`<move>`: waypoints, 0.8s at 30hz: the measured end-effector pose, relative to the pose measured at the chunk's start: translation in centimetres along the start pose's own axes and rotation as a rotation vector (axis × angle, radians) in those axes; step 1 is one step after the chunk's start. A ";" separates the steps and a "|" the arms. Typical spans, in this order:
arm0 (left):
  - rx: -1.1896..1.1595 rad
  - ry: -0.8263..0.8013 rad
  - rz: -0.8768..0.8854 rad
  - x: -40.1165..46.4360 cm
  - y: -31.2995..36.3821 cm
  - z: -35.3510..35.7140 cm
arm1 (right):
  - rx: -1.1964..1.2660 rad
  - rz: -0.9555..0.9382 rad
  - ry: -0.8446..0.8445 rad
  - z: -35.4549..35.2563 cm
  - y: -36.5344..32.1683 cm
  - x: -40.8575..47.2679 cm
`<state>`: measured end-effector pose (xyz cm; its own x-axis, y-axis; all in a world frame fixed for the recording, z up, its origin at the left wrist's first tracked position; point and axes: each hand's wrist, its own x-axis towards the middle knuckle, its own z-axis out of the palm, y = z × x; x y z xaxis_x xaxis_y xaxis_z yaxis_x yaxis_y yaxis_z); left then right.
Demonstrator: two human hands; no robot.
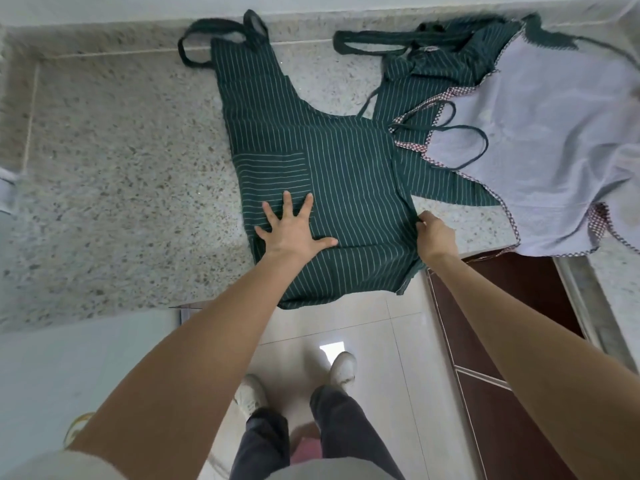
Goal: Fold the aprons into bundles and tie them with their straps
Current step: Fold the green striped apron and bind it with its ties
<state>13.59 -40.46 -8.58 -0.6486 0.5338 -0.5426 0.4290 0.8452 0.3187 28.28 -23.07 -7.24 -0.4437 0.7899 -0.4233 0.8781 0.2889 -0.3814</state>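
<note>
A dark green apron with thin white stripes lies spread on the speckled stone counter, its hem hanging over the front edge. Its neck strap loops at the far end. My left hand presses flat on the apron's lower part, fingers spread. At the apron's right edge my right hand pinches the fabric. A second green striped apron lies crumpled at the back right, partly under a pale lilac apron with checked trim. Thin dark straps loop across the lilac one.
The counter's front edge runs just below the apron, with tiled floor and my feet beneath. A dark brown cabinet stands under the counter at the right. A pale wall ledge borders the counter's far side.
</note>
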 end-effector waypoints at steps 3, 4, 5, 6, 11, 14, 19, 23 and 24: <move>-0.240 0.203 0.053 -0.7 -1.8 0.0 | 0.210 0.014 -0.101 0.3 0.2 -0.5; -0.291 0.279 0.054 -0.9 -2.5 0.1 | 0.311 0.047 -0.138 0.4 0.4 -0.8; -0.304 0.326 0.053 -1.2 -3.0 0.3 | 0.372 0.071 -0.158 0.5 0.6 -1.1; -0.288 0.326 0.056 -1.5 -3.4 0.4 | 0.373 0.081 -0.167 0.6 0.8 -1.3; -0.140 0.082 0.094 -2.1 -3.5 0.4 | 0.230 0.009 -0.091 0.6 1.7 -1.7; -0.105 0.072 0.062 -2.0 -3.2 0.4 | 0.170 0.047 0.008 -0.6 2.1 -1.2; -0.017 0.240 -0.007 -2.6 -2.6 0.7 | -0.021 0.023 0.043 -0.6 2.6 -0.5; -0.028 0.358 -0.097 -3.2 -2.4 1.5 | -0.033 0.052 0.042 -0.1 2.3 -0.2; -0.032 0.353 -0.102 -3.4 -2.4 1.7 | -0.016 0.047 0.059 0.0 2.3 -0.4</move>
<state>15.83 -44.38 -8.78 -0.8667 0.4177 -0.2727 0.3345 0.8922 0.3035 30.47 -22.73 -7.88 -0.3906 0.8332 -0.3914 0.9009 0.2587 -0.3485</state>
